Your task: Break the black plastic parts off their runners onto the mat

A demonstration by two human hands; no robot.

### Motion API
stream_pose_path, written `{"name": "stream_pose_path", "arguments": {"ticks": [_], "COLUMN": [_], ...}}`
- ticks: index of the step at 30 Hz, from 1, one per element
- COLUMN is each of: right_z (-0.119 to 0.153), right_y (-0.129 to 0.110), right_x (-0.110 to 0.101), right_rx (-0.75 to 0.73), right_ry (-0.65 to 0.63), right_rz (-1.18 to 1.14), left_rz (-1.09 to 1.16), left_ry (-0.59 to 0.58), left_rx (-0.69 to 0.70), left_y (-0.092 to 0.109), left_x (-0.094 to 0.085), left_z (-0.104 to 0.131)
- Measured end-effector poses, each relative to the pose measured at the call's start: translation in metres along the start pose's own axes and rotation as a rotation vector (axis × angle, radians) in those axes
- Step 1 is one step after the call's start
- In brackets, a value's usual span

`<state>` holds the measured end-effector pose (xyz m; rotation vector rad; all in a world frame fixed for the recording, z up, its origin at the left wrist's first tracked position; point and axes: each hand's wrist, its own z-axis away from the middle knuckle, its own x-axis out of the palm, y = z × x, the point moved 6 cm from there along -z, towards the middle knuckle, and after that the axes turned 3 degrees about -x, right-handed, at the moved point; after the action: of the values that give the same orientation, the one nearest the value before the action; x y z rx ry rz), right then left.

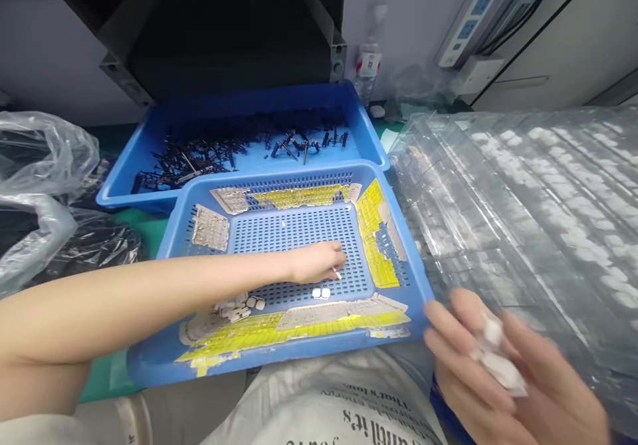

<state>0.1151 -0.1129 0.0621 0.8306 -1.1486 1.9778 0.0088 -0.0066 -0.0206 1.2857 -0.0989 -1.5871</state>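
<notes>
My left hand (319,262) reaches across a blue perforated basket (294,232), fingers pinched on a small white piece near the basket's floor. Two more small white pieces (321,293) lie just below the hand, and a little heap of them (239,307) sits at the front left under my forearm. My right hand (503,365), blurred at the lower right, is cupped around several white pieces (498,358). It hovers over the front edge of a stack of clear plastic blister trays (523,212) holding rows of white parts.
Yellow and grey tape patches line the basket's walls. Behind it a solid blue tray (363,126) holds many black parts (224,149). Crumpled clear bags (44,166) lie at the left. A water bottle (369,60) and power strip (478,13) stand at the back.
</notes>
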Motion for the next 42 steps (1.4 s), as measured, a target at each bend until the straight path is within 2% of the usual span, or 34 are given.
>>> {"name": "stream_pose_path", "arguments": {"ticks": [2,5,7,9,10,12,14,15,17,19,20,21,24,25,27,29,31,33,36,39,40,42], "right_z": [-0.019,-0.042,-0.052,-0.058,-0.061,-0.066,-0.069,-0.069,-0.069,-0.068,-0.067,-0.067,-0.069,-0.069,-0.069,-0.070,-0.070,-0.070,-0.069,-0.066,-0.064,-0.060], "right_y": [0.003,0.009,0.014,0.021,0.024,0.028,0.029,0.029,0.028,0.027,0.026,0.026,0.024,0.025,0.027,0.027,0.027,0.026,0.025,0.027,0.029,0.032], "right_x": [-0.002,-0.011,-0.012,-0.007,-0.003,0.007,0.012,0.012,0.009,0.006,0.005,0.006,0.009,0.010,0.012,0.013,0.012,0.012,0.012,0.014,0.014,0.015], "right_rx": [-0.002,-0.047,-0.050,-0.021,-0.006,0.011,0.029,0.037,0.059,0.078,0.084,0.085,0.061,0.060,0.071,0.082,0.083,0.079,0.070,0.075,0.081,0.093], "right_ry": [-0.010,0.155,0.265,0.296,0.273,0.174,0.099,0.095,0.125,0.156,0.156,0.144,0.050,0.014,-0.046,-0.068,-0.070,-0.075,-0.114,-0.174,-0.192,-0.233], "right_rz": [-0.020,-0.029,-0.055,-0.093,-0.121,-0.189,-0.238,-0.248,-0.240,-0.227,-0.227,-0.227,-0.207,-0.189,-0.154,-0.138,-0.126,-0.104,-0.030,0.084,0.127,0.213], "left_rz": [0.020,0.150,0.266,0.254,0.189,0.037,-0.051,-0.057,-0.021,-0.012,-0.041,-0.086,-0.223,-0.260,-0.318,-0.356,-0.344,-0.268,0.005,0.356,0.397,0.332], "left_ry": [-0.018,0.030,0.165,0.318,0.361,0.363,0.312,0.306,0.389,0.533,0.550,0.513,0.092,-0.004,-0.075,-0.076,-0.087,-0.083,-0.082,-0.211,-0.255,-0.321], "left_rx": [-0.001,-0.084,-0.098,0.001,0.072,0.190,0.281,0.317,0.334,0.232,0.154,0.074,-0.018,-0.028,-0.038,-0.030,-0.025,-0.034,-0.106,-0.222,-0.253,-0.293], "left_y": [0.000,0.003,0.016,0.043,0.060,0.089,0.107,0.109,0.101,0.075,0.059,0.043,0.010,0.004,0.000,0.002,0.005,0.004,-0.008,-0.023,-0.028,-0.037], "left_x": [-0.008,-0.036,-0.062,-0.083,-0.089,-0.089,-0.083,-0.082,-0.087,-0.093,-0.090,-0.082,-0.026,-0.009,0.014,0.022,0.022,0.013,-0.004,-0.010,-0.011,-0.011], "left_z": [0.000,0.009,0.021,0.033,0.038,0.043,0.043,0.043,0.044,0.046,0.045,0.043,0.035,0.035,0.036,0.035,0.032,0.030,0.035,0.054,0.063,0.081]}}
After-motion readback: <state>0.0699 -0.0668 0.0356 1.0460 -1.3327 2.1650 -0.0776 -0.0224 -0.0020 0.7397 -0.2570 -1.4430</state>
